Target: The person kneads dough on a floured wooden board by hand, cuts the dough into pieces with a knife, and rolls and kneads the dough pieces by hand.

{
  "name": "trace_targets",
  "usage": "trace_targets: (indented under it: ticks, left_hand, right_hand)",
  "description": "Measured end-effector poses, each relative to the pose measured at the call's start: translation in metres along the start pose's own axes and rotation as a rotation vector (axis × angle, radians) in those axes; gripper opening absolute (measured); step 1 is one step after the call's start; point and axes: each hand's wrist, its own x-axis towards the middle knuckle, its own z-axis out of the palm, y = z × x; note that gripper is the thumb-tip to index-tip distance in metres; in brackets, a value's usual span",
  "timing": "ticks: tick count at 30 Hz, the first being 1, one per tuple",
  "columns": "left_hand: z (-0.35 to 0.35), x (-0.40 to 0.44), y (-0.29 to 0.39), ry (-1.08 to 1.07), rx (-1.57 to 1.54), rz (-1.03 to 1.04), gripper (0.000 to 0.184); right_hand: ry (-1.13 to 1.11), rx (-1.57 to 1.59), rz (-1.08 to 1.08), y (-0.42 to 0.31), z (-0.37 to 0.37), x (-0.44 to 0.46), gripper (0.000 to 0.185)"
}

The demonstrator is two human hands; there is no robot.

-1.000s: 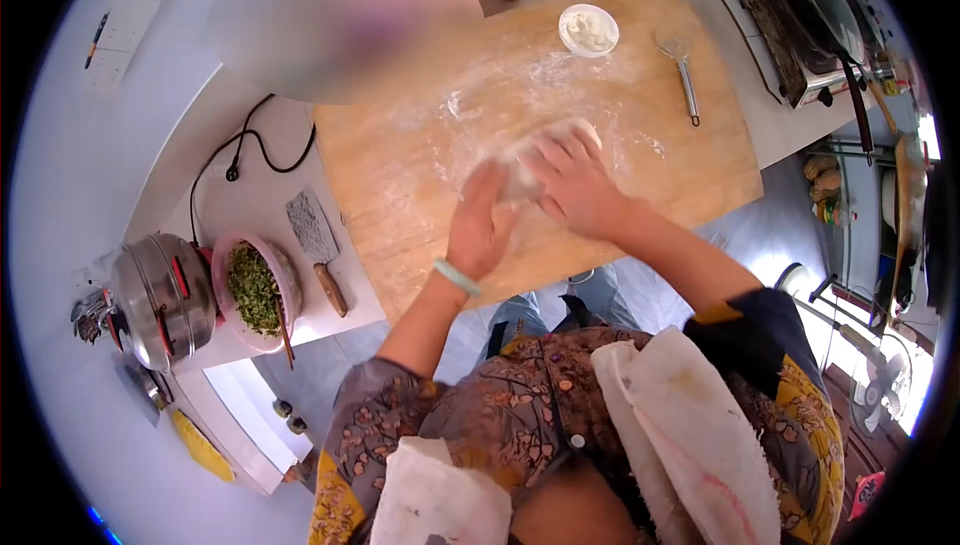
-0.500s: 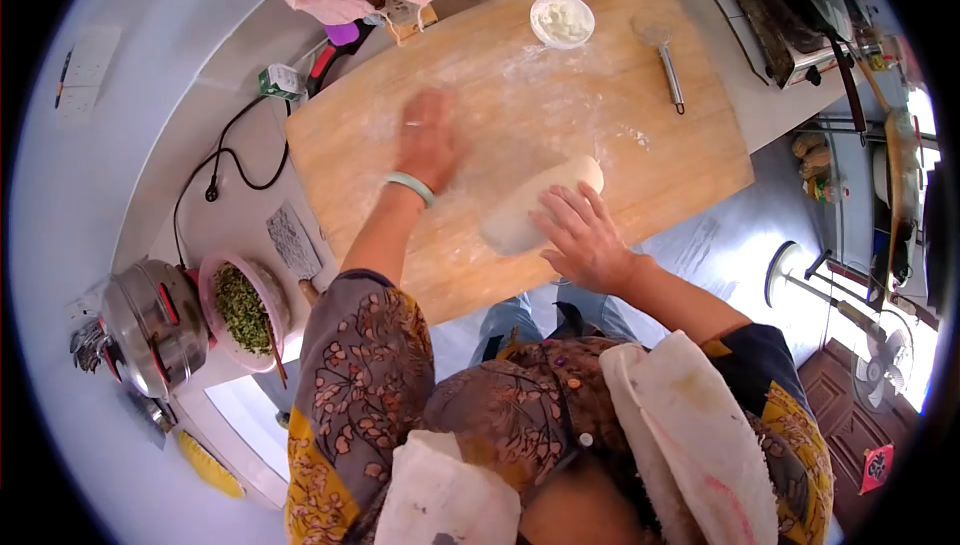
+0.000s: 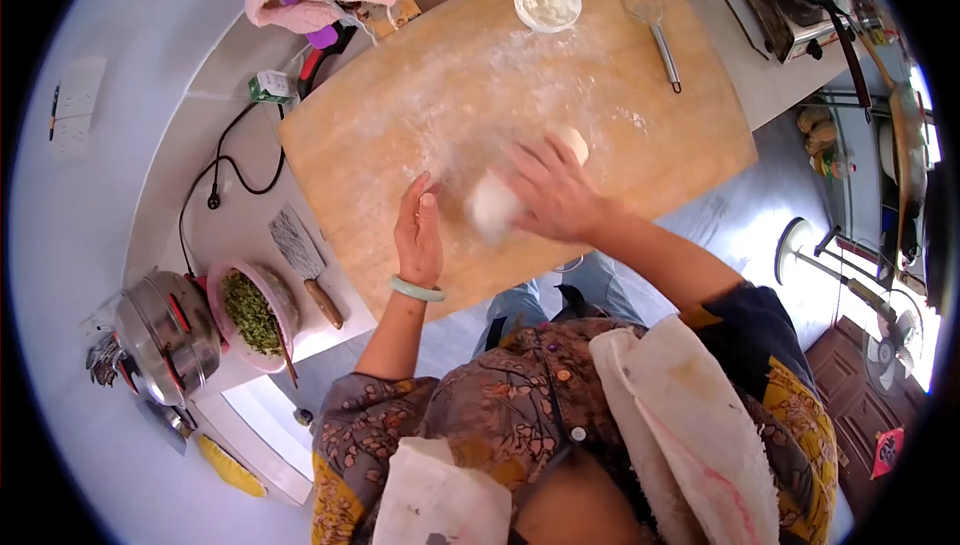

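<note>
Dough (image 3: 493,207), one roll: on board (image 3: 350,135), beneath right hand (image 3: 553,190), fingers spread across its top. Left hand (image 3: 418,230): beside dough, apart from it, fingers extended. Bowl (image 3: 548,5), whisk (image 3: 664,53): board's far side.

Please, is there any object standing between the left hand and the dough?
Nothing visible does. Between the left hand and the dough only the board shows. The right hand is on the dough; the white bowl and whisk lie farther away.
</note>
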Motion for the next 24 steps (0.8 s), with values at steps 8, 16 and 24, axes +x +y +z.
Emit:
trace_targets:
  ticks: [8,16,24]
  left_hand:
    - [0.003,-0.006,0.012,0.223,-0.245,-0.081,0.049]
    - [0.021,-0.011,0.021,0.060,-0.407,-0.362,0.054]
    - [0.033,-0.021,0.011,-0.220,0.117,-0.059,0.076]
  right_hand:
    - [0.074,-0.053,0.301,0.015,0.019,0.107,0.046]
    - [-0.021,0.052,0.100,-0.002,0.001,0.024,0.055]
    - [-0.039,0.269,0.309,0.035,-0.022,-0.032,0.063]
